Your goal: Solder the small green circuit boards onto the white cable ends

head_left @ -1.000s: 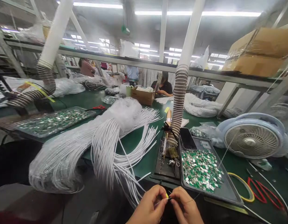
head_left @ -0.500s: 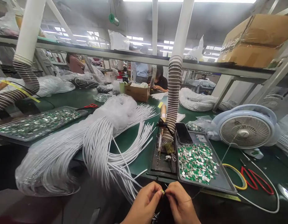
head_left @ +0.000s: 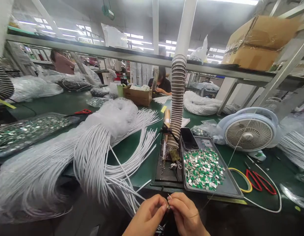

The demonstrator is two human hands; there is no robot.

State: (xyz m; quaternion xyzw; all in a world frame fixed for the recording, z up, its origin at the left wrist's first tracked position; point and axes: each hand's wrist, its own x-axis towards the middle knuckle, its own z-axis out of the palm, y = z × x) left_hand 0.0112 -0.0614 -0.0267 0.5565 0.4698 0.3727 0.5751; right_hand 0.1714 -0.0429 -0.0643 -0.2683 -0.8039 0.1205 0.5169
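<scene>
Seen from my remote post, the bare left hand (head_left: pixel 147 218) and right hand (head_left: pixel 186 214) pinched a tiny metallic wire end (head_left: pixel 168 206) between closed fingers (head_left: pixel 163 207), just in front of the grey metal tray (head_left: pixel 232 186) of green-and-silver pieces (head_left: pixel 203 168); a long bundle of white cables (head_left: pixel 92 157) lay left of that tray.

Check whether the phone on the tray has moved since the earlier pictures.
No: the phone keeps its place at the tray's far left corner; only the whole view has slid left.
</scene>
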